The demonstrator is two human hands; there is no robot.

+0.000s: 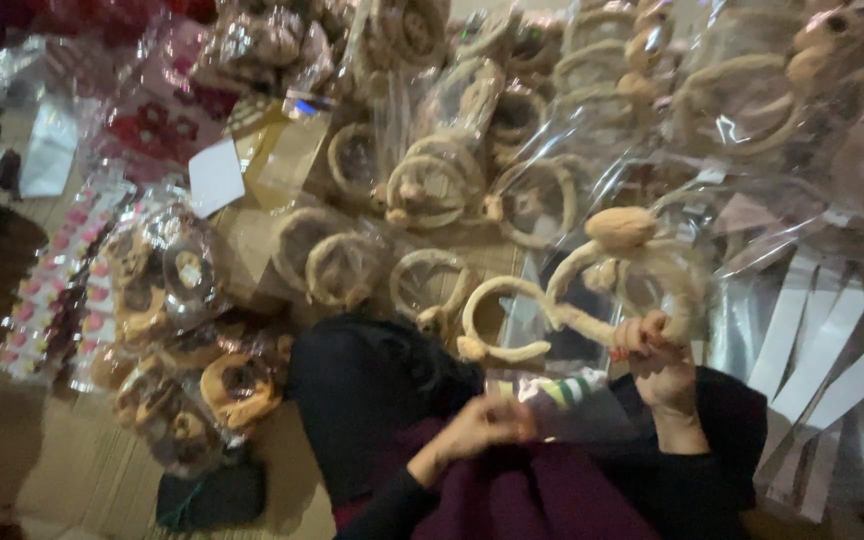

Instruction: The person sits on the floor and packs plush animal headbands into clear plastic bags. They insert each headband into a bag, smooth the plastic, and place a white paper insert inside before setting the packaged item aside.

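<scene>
Cream plush is what your right hand (652, 352) has hold of: a fuzzy headband (592, 300) with rounded ears, raised above your lap, your fingers (642, 330) wrapped tight around its band where the arc comes down. One ear stands at the top of the arc, a tan oval lump (the clearest part of an otherwise blurred view). A second cream headband (497, 320) hangs just to the left of it, touching or overlapping the first; whether your hand grips that one too, you cannot tell from here.

Your left hand (482, 425) sits lower, over your dark red clothing, fingers pinched shut on the edge of a clear plastic bag (562, 400) with a striped strip showing through it. The bag lies between your two hands, just below the held headband.

Beyond your knees, the floor is covered by a heap of bagged cream headbands (452, 170), each in glossy wrap, reaching to the far edge of the view. To the left lies a pile of bagged brown headbands (182, 340), darker and printed. Near the right edge, a fan of clear empty sleeves with white strips (822, 350) lies flat. A red patterned packet (152, 120) sits towards the far left corner.
</scene>
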